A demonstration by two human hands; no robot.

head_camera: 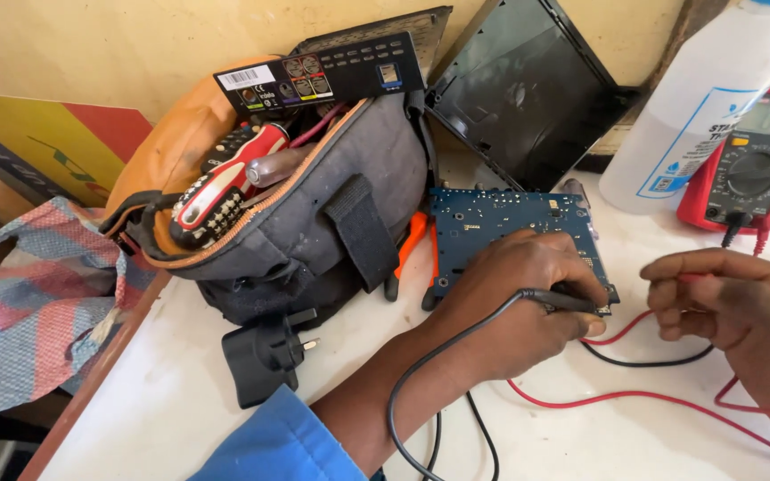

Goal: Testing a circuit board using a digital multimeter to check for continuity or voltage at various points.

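Observation:
A blue circuit board [492, 223] lies flat on the white table [180, 410]. My left hand [514, 298] rests over the board's near edge and grips a black test probe [563, 301], whose black lead runs back toward me. My right hand [741, 312] is to the right of the board, fingers curled around the red test probe [693, 279], mostly hidden in the fist. Red lead wire [634, 396] trails across the table. Both leads run up to a red multimeter [750, 169] at the far right.
A grey and orange tool bag [314, 205] full of remotes and screwdrivers sits left of the board. A black plug adapter [265, 356] lies in front of it. Orange-handled pliers [412, 245], a black device case [528, 89] and a white bottle [706, 98] stand behind.

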